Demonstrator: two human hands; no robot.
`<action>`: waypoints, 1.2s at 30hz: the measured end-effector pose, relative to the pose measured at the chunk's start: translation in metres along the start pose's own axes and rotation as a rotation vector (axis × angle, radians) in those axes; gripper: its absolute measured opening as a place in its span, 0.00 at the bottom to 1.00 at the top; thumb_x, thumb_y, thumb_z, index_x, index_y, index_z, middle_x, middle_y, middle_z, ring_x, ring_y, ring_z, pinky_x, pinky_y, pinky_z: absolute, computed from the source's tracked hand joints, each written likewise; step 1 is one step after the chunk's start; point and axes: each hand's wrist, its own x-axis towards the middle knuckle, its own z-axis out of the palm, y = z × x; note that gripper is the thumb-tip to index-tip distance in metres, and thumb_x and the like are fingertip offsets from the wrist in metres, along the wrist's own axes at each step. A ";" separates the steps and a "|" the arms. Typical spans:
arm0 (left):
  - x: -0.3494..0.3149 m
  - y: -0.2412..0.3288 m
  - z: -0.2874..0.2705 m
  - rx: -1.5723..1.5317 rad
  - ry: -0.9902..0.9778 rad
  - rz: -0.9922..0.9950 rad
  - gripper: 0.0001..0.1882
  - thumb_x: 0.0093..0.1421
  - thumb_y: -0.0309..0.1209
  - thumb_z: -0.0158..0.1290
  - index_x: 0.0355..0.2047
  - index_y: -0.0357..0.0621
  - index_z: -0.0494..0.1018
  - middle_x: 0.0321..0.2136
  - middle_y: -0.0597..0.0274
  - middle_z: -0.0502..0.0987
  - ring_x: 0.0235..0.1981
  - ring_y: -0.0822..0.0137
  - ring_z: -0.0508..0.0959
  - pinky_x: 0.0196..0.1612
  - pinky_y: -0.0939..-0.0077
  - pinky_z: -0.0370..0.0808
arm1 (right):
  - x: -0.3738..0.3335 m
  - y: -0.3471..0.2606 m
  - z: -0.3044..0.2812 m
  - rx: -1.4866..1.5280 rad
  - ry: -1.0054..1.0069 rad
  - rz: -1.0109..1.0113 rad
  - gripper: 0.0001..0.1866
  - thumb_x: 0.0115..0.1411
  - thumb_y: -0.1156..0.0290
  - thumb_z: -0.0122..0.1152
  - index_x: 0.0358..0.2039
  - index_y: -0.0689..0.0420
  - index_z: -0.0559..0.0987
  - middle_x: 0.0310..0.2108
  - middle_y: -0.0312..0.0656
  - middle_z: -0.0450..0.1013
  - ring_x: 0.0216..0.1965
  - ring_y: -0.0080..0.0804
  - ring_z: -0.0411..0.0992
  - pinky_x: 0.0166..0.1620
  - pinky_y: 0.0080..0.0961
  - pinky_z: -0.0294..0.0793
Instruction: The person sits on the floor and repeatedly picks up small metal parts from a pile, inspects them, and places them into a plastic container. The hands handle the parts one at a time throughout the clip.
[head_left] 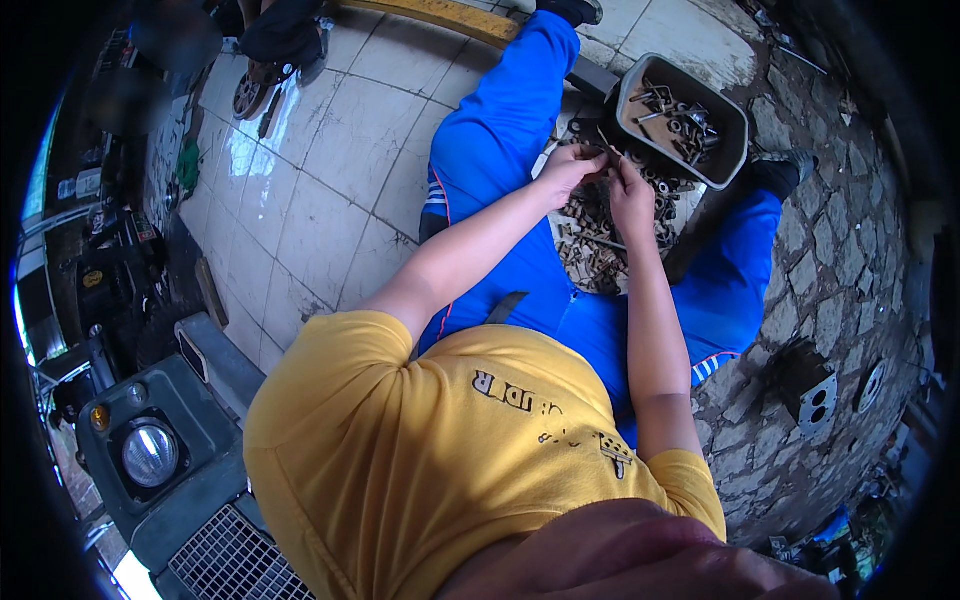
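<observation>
My left hand (pixel 572 170) and my right hand (pixel 632 196) meet over the floor between my spread legs, fingers pinched together. Between their fingertips is a thin metal piece (pixel 603 136), its tip sticking up; most of it is covered, so I cannot make out its exact kind. Below and around the hands lies a loose pile of bolts, nuts and other small metal fasteners (pixel 592 252). Just beyond my right hand stands a grey plastic bin (pixel 738 150), tilted in view, with more bolts, nuts and washers (pixel 684 122) inside.
My blue-trousered legs flank the pile. White floor tiles (pixel 310 190) stretch to the left, rough stone paving (pixel 800 265) to the right. A vehicle front with a round headlamp (pixel 150 455) stands at lower left. A metal part with holes (pixel 818 402) lies at right. Another person's foot (pixel 316 52) shows at upper left.
</observation>
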 end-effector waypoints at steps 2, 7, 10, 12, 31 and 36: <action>0.002 0.001 0.001 0.024 0.018 0.026 0.10 0.67 0.30 0.60 0.46 0.43 0.77 0.42 0.63 0.81 0.43 0.69 0.81 0.49 0.74 0.79 | -0.001 0.004 -0.001 -0.007 -0.008 -0.057 0.23 0.63 0.73 0.64 0.59 0.54 0.78 0.49 0.54 0.79 0.51 0.46 0.80 0.52 0.34 0.77; 0.001 -0.006 0.002 0.078 -0.035 -0.014 0.12 0.67 0.30 0.60 0.49 0.43 0.76 0.44 0.63 0.80 0.46 0.69 0.81 0.51 0.73 0.79 | -0.002 -0.007 -0.011 -0.110 -0.043 0.010 0.24 0.59 0.73 0.69 0.58 0.56 0.79 0.48 0.53 0.80 0.51 0.44 0.80 0.52 0.32 0.78; -0.001 -0.001 0.005 0.030 -0.077 -0.070 0.13 0.67 0.29 0.59 0.51 0.43 0.75 0.47 0.62 0.79 0.48 0.68 0.80 0.54 0.72 0.78 | 0.000 0.004 -0.015 -0.047 -0.047 0.030 0.23 0.60 0.74 0.67 0.57 0.56 0.79 0.49 0.52 0.80 0.52 0.43 0.80 0.53 0.32 0.77; -0.003 0.002 0.006 -0.006 -0.110 -0.139 0.14 0.67 0.27 0.58 0.52 0.43 0.74 0.49 0.61 0.78 0.50 0.66 0.80 0.57 0.70 0.78 | 0.003 0.008 -0.019 -0.026 -0.060 -0.020 0.22 0.61 0.76 0.65 0.58 0.56 0.79 0.51 0.52 0.80 0.53 0.43 0.79 0.54 0.32 0.76; 0.008 -0.006 -0.008 -0.204 0.019 -0.125 0.09 0.67 0.28 0.59 0.46 0.43 0.76 0.42 0.60 0.82 0.46 0.63 0.82 0.52 0.67 0.80 | -0.001 -0.001 0.007 -0.116 0.140 -0.154 0.19 0.68 0.74 0.57 0.59 0.57 0.78 0.49 0.55 0.79 0.50 0.47 0.80 0.51 0.33 0.78; 0.011 -0.006 -0.009 -0.226 0.027 -0.086 0.08 0.66 0.26 0.59 0.45 0.42 0.74 0.42 0.58 0.81 0.45 0.60 0.82 0.54 0.63 0.79 | -0.001 0.009 -0.001 -0.081 0.182 -0.036 0.19 0.69 0.73 0.55 0.59 0.56 0.78 0.45 0.56 0.80 0.47 0.46 0.81 0.48 0.34 0.78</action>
